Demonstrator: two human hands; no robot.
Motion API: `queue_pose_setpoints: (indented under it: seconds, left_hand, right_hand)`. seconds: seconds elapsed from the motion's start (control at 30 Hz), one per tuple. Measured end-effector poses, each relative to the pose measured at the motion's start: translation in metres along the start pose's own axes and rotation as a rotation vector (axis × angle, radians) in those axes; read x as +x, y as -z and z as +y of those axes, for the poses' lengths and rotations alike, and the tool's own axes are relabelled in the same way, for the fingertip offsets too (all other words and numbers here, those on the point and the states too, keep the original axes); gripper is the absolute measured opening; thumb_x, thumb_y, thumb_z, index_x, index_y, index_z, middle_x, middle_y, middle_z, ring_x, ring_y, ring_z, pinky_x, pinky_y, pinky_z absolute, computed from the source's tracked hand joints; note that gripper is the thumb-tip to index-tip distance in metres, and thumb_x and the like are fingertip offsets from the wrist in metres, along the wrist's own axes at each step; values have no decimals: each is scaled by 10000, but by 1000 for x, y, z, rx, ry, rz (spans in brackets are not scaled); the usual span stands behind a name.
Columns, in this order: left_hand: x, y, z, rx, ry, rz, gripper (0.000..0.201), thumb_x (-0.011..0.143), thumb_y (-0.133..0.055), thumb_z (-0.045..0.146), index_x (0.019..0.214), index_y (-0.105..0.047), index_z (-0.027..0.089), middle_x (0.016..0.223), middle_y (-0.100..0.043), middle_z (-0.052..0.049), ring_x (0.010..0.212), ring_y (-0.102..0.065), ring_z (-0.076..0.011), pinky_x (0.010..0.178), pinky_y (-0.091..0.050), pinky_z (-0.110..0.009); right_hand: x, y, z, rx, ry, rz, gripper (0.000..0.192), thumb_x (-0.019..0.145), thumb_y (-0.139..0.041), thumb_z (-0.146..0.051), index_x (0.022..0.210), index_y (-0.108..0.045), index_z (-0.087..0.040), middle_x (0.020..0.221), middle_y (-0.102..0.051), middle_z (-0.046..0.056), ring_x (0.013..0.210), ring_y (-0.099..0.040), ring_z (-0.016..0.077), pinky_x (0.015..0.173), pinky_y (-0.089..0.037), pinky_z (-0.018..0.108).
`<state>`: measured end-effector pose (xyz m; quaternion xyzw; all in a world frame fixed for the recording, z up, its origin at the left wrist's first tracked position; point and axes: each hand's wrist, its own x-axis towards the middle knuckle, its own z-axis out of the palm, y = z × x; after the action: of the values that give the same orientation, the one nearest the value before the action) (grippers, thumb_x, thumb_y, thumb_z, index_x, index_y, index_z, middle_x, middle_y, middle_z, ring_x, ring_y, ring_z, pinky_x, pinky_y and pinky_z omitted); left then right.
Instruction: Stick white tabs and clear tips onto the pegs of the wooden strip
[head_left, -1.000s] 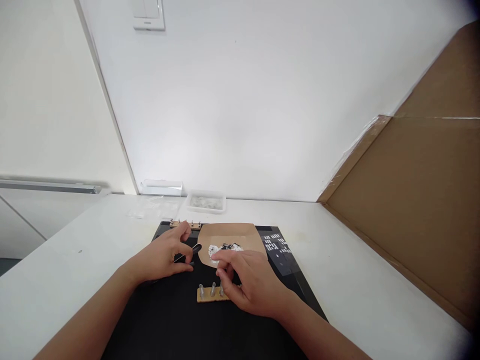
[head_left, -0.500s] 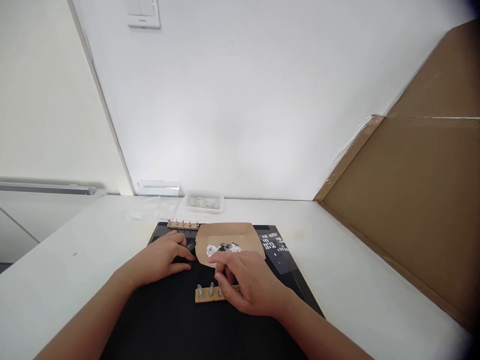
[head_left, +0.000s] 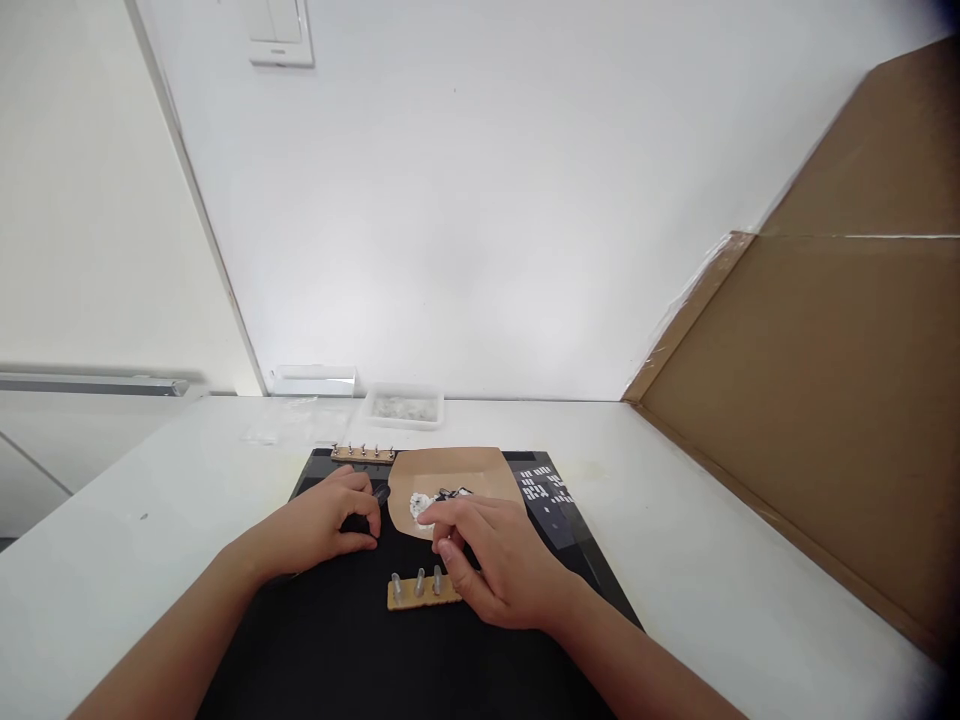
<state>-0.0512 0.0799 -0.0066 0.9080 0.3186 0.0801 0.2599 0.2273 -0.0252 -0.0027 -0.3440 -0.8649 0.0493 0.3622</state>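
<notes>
My left hand (head_left: 330,525) rests on a black mat (head_left: 337,640), its fingers curled around a thin black tool (head_left: 380,493) whose tip pokes out beside a brown paper sheet (head_left: 480,470). On that sheet lies a small pile of white and black parts (head_left: 427,503). My right hand (head_left: 495,565) hovers at the near edge of the pile, fingertips pinched together just above a small wooden strip with upright metal pegs (head_left: 412,590). Whether a part sits between those fingertips is too small to tell.
A second wooden strip with pegs (head_left: 364,454) lies at the mat's far edge. A clear plastic tray (head_left: 403,407) and clear bags (head_left: 296,420) sit by the wall. A large cardboard sheet (head_left: 825,400) leans at the right on the white table (head_left: 712,560).
My left hand has drawn the black tool in, so less of it shows. My right hand has shifted slightly left over the pegged strip. The view has drifted a little.
</notes>
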Motion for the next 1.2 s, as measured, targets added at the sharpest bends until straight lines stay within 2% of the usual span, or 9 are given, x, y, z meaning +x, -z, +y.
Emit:
queue_pose_setpoints:
  seconds: [0.2, 0.37, 0.43, 0.53, 0.63, 0.77, 0.9, 1.07, 1.2]
  left_hand:
    - [1, 6, 5, -105, 22, -28, 181, 970, -706, 401, 911, -809, 263, 939, -670, -28, 905, -620, -208, 802, -456, -313]
    - [1, 9, 21, -243, 27, 85, 193, 947, -753, 439, 890, -835, 273, 844, -568, -5, 780, -538, -165, 703, -396, -287]
    - [2, 5, 28, -309, -12, 134, 187, 942, -767, 435, 891, -845, 273, 821, -550, -2, 750, -508, -152, 683, -378, -283]
    - [4, -7, 39, -477, -77, 227, 156, 925, -802, 387, 853, -845, 255, 835, -632, -18, 811, -555, -161, 752, -424, -285]
    - [6, -21, 50, -695, -62, 286, 116, 883, -850, 352, 839, -852, 245, 812, -665, -20, 774, -571, -147, 725, -446, -270]
    - [7, -32, 60, -976, -61, 307, 116, 801, -922, 337, 808, -861, 239, 834, -684, -23, 743, -584, -128, 700, -475, -254]
    - [7, -32, 64, -998, -40, 297, 137, 772, -944, 343, 781, -873, 226, 781, -652, -19, 723, -575, -117, 660, -459, -231]
    - [8, -31, 63, -975, -55, 305, 137, 802, -922, 376, 838, -889, 247, 875, -740, -48, 804, -663, -159, 750, -530, -268]
    - [10, -30, 60, -924, -44, 318, 193, 851, -871, 437, 902, -895, 253, 936, -779, -71, 888, -708, -216, 816, -567, -327]
  right_hand:
    - [-2, -3, 4, 12, -25, -5, 290, 1046, -471, -207, 1324, -547, -233, 949, -746, 19, 801, -685, 186, 760, -520, 329]
    - [0, -8, 5, 8, -68, 41, 312, 966, -597, -166, 1268, -577, -241, 950, -733, 2, 790, -684, 164, 723, -519, 296]
    - [1, -10, 5, 6, -68, 62, 307, 951, -648, -178, 1245, -588, -242, 950, -725, 1, 807, -685, 166, 729, -520, 295]
    - [3, -11, 3, 13, -66, 76, 267, 971, -720, -265, 1213, -610, -249, 984, -720, 19, 868, -686, 184, 759, -528, 309]
    - [4, -12, 2, 38, -44, 112, 250, 973, -768, -336, 1167, -632, -256, 1031, -722, 39, 902, -685, 192, 786, -543, 319]
    - [5, -17, -1, 114, -8, 230, 181, 966, -781, -251, 1087, -646, -253, 969, -721, 29, 853, -691, 172, 760, -553, 293]
    - [5, -21, -6, 160, -1, 306, 154, 968, -776, -235, 1050, -647, -248, 872, -737, 1, 774, -708, 156, 715, -556, 273]
    - [5, -19, -8, 55, 53, 440, 238, 964, -782, -210, 1161, -653, -250, 873, -786, -8, 745, -751, 143, 713, -591, 257]
    - [6, -13, -7, -44, 134, 423, 281, 962, -763, -136, 1200, -690, -265, 948, -823, 16, 804, -779, 164, 722, -619, 288]
